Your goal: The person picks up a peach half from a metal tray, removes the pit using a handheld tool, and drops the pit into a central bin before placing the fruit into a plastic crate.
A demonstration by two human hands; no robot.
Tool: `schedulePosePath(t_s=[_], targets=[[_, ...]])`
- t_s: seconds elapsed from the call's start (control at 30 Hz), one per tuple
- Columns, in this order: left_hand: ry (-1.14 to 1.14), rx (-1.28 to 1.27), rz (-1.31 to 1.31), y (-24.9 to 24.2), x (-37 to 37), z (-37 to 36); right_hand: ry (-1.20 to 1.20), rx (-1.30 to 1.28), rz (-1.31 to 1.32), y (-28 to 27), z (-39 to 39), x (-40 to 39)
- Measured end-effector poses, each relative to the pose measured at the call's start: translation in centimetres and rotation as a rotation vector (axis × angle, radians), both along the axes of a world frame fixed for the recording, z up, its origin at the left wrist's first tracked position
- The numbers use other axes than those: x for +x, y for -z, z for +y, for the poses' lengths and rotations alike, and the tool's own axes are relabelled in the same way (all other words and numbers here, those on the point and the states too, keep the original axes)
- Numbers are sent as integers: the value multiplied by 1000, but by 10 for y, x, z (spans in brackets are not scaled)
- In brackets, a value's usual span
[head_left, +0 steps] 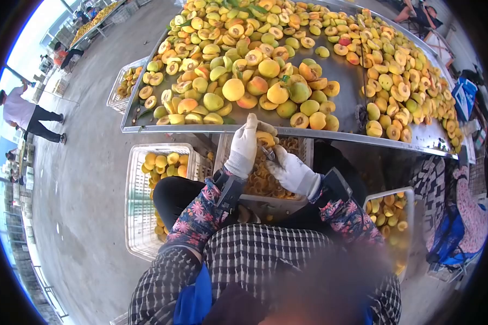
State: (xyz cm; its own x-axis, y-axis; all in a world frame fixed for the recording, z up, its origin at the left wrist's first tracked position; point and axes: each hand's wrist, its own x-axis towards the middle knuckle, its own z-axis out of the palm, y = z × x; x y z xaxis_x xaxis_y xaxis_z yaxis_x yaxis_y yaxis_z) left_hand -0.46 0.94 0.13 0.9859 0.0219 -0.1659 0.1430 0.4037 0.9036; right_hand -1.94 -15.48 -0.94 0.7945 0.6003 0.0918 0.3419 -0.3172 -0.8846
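Note:
In the head view, my left hand point(243, 149), in a white glove, is closed on a cut apricot point(265, 139), just off the front rim of the metal table point(211, 129). My right hand point(295, 174), also gloved, grips a small metal tool point(269, 154); its tip is at the fruit, and its exact kind is hard to make out. Below both hands stands a crate point(308, 157) of brown-orange pieces, perhaps pits and scraps. Whole and halved apricots point(233, 90) are heaped on the table beyond my hands.
A white crate point(133, 200) of apricots stands left of my knees, and another bin point(409, 216) stands to the right. A further crate point(116, 89) sits by the table's left end. One person point(30, 114) stands at far left; another, in a pink patterned sleeve point(466, 211), is at right.

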Motion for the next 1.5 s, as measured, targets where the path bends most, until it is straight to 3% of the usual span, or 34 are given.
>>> schedulePosePath(t_s=[0.03, 0.13, 0.27, 0.37, 0.5, 0.6, 0.7, 0.8, 0.87, 0.9, 0.93, 1.0, 1.1, 1.13, 1.2, 1.33, 1.5], targets=[[50, 26, 28, -3, 0, 1, 4, 8, -62, 4, -2, 1], [171, 64, 67, -6, 5, 7, -17, -316, -182, 5, -16, 13], [190, 70, -51, -5, 9, 2, -2, -443, -108, -12, -19, 15], [39, -73, -92, 2, 0, -10, 61, -31, -120, 21, -13, 8], [-114, -159, -103, 4, -5, -19, 39, 121, -31, 15, -9, -2], [24, -158, -68, 7, 0, -9, 36, -284, 19, -6, -12, -2], [3, -62, 32, 8, 6, -8, 0, -477, -30, -24, -13, 1], [297, 276, 173, 4, 14, 4, -76, -632, -39, -31, -17, 4], [429, 387, 124, 8, 20, 11, -89, -559, 13, -29, -21, 5], [421, 303, 88, 8, 20, 11, -96, -523, 36, -27, -23, 6], [416, 217, 54, 9, 20, 11, -61, -460, 54, -21, -24, 7], [254, -231, -38, 9, 13, 0, 7, -334, 82, -3, -26, 8], [-175, 107, -466, 41, 11, -19, -21, 236, 361, 37, -24, 10], [-189, -1, -302, 33, 2, -28, 13, 207, 562, 4, -19, 2], [-153, -39, -203, 31, -1, -26, 11, 186, 616, 0, -18, 0], [52, -129, 16, 24, 6, -16, -79, 77, 353, 20, -25, 4], [314, -140, 242, 20, 19, -6, -54, 107, 844, -6, -32, -2]])
